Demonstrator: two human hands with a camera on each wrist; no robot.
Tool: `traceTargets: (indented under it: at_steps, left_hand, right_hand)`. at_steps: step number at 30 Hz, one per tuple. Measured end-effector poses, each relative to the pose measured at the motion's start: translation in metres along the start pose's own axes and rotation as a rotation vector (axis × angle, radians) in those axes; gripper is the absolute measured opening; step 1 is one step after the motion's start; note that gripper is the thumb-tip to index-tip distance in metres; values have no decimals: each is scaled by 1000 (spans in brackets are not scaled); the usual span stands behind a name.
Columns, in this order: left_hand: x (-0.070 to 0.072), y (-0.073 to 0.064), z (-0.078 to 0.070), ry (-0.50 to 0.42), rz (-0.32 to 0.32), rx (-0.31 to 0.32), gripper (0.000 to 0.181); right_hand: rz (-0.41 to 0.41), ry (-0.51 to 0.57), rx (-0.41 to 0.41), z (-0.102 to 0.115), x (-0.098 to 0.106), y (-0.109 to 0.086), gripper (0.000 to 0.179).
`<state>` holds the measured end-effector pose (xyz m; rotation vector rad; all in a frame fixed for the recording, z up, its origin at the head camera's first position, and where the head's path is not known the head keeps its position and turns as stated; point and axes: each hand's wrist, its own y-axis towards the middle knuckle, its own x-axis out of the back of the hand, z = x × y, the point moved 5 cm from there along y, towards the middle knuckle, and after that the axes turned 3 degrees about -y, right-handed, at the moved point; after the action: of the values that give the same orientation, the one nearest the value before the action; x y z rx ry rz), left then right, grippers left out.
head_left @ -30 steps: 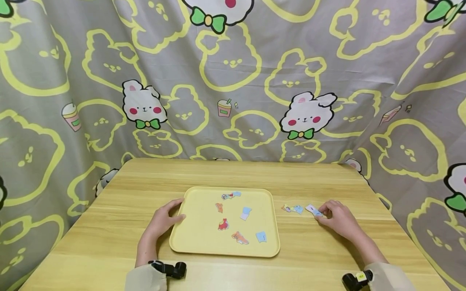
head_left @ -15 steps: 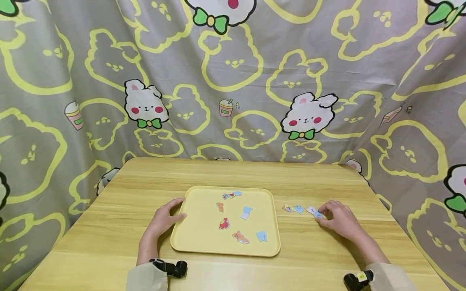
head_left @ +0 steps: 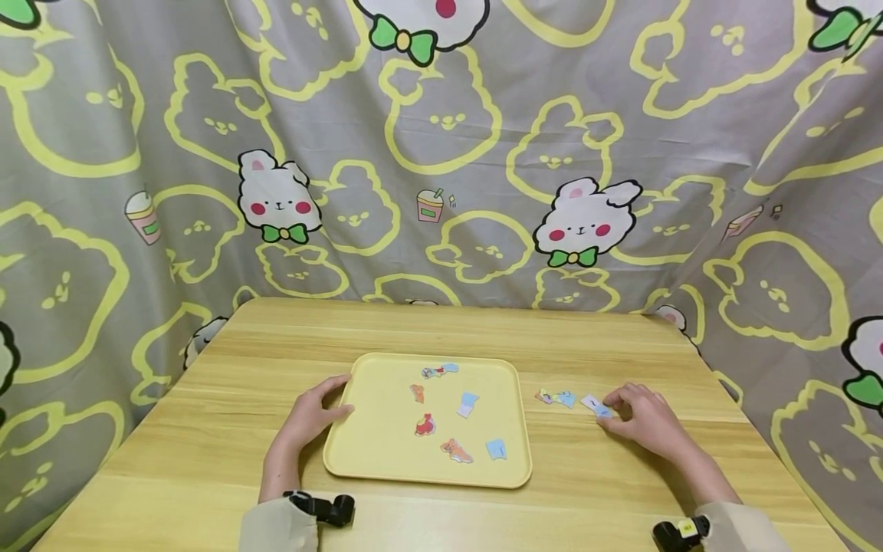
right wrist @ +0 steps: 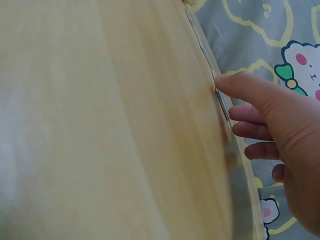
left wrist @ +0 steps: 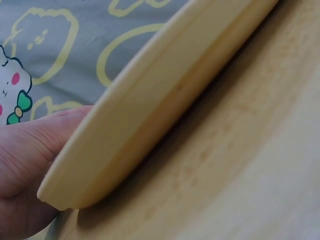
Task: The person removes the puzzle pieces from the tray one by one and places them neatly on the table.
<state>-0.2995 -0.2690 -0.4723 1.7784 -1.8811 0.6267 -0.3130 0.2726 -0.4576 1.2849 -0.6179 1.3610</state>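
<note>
Fingers of the right hand (head_left: 643, 420) curled; thumb and forefinger in what looks a light pinch at the right end of the blue-white piece (head_left: 592, 402), which lies on the worktop (head_left: 586, 491) right of the tray. Left hand (head_left: 308, 418): thumb and forefinger spread along the tray's left edge. Risks, near to far. Piece is thin: a loose pinch could let it slip or turn. A push leftwards could drive it into the yellow-blue strip (head_left: 566, 399) just beside it and knock that askew. A shove from the left could send the tray (head_left: 379, 445) towards both and jog the loose pieces (head_left: 497, 449) on it. Views differ: right wrist gives the piece edge-on, little finger included, no printing; left wrist shows the tray's outer wall and dark shadow beneath; only head shows the tray's contents. Curtain (head_left: 476, 138) behind all.
</note>
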Motion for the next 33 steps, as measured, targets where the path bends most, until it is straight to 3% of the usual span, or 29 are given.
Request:
traceTargets:
  at_steps: [8,13,19,33]
  left_hand:
    - [1,0,0,4,1,4,61]
    - [1,0,-1,5,4,6,61]
    - [2,1,0,19,-4,-5,61]
    - [0,1,0,16,-10,-7,60]
  right_hand:
    - [10,30,-16,-2,0,0,33]
    - [-27,88,1,0,-1,-1,38]
    - [-73,162,76,16,-2,1,36]
    - [-56,262,151,49,-14,6,39]
